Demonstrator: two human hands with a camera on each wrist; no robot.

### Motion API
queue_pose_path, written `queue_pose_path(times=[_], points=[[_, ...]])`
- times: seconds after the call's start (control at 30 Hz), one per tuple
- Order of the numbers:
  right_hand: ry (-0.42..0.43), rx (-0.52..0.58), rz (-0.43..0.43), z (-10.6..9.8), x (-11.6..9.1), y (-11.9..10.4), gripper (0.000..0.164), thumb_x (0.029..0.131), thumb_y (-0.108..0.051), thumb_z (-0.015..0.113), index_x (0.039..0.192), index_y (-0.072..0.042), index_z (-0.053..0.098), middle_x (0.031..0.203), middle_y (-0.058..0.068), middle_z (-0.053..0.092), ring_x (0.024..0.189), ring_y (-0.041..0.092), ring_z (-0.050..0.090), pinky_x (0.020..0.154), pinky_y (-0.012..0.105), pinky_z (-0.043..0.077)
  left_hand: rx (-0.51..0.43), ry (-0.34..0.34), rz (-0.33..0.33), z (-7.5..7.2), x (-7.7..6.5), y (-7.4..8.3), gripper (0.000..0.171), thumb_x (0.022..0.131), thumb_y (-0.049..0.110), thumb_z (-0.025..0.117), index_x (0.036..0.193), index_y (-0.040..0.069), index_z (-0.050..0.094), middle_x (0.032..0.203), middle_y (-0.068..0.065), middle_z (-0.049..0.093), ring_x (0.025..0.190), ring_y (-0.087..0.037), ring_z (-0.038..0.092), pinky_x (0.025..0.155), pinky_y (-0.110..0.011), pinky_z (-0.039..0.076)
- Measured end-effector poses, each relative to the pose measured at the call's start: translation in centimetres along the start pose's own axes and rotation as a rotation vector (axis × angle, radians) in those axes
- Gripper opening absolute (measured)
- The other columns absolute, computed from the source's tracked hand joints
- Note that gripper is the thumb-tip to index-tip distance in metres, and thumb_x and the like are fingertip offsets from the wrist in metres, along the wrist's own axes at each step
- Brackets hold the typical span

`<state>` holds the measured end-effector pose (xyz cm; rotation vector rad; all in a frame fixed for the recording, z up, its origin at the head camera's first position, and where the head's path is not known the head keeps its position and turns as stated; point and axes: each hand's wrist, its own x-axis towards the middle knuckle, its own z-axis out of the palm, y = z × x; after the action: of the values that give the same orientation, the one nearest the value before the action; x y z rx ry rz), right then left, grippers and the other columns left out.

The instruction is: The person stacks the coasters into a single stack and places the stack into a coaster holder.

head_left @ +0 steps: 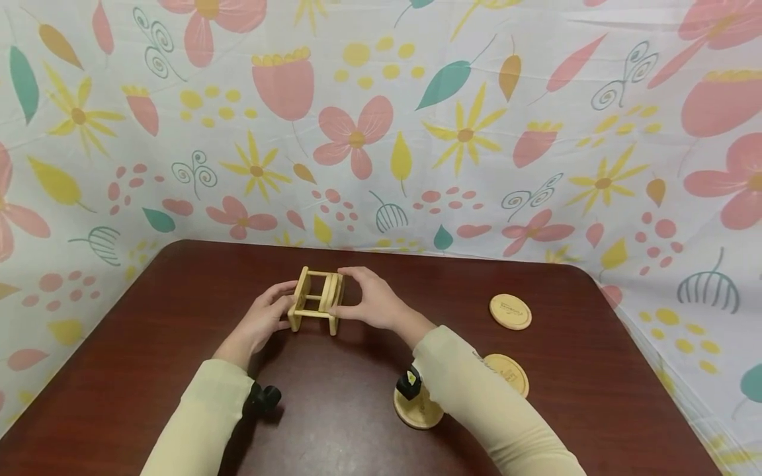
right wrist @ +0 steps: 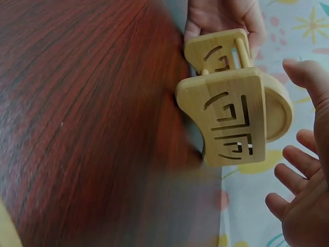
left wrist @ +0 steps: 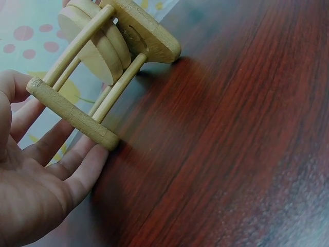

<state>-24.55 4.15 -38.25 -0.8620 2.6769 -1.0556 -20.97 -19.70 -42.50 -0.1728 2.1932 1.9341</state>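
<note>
A light wooden coaster rack (head_left: pixel 302 291), with two end panels joined by rods, stands on the dark table towards its far side. Two round wooden coasters (left wrist: pixel 100 43) lean together inside it, near the right panel. My left hand (head_left: pixel 266 318) holds the left panel, thumb at its upper corner and fingers along its outer side. Around the right end, my right hand (head_left: pixel 375 301) hovers with thumb and fingers spread. The right wrist view shows a gap between those fingers (right wrist: pixel 293 177) and the rack's cut-out panel (right wrist: pixel 226 121).
One coaster (head_left: pixel 510 311) lies on the table (head_left: pixel 333 396) at right. A second coaster (head_left: pixel 508 370) lies partly under the right sleeve (head_left: pixel 494 403) in view, and a third (head_left: pixel 419 411) sits below the right wrist camera. A flowered cloth (head_left: pixel 357 198) hangs behind the table.
</note>
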Motion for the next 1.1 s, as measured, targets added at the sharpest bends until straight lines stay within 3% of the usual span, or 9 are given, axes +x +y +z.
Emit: queue_pose_path(times=[1.1], points=[[-0.053, -0.024, -0.021, -3.4, -5.4, 1.4, 0.076, 0.074, -0.044, 0.077, 0.138, -0.018, 0.047, 0.142, 0.002, 0.045, 0.133, 0.020, 0.041, 0.107, 0.045, 0.036, -0.028, -0.009, -0.009, 0.3, -0.5, 0.3, 0.048, 0.099, 0.028, 0.044, 0.146, 0.017, 0.034, 0.144, -0.015, 0.040, 0.127, -0.030, 0.046, 0.098, -0.044, 0.045]])
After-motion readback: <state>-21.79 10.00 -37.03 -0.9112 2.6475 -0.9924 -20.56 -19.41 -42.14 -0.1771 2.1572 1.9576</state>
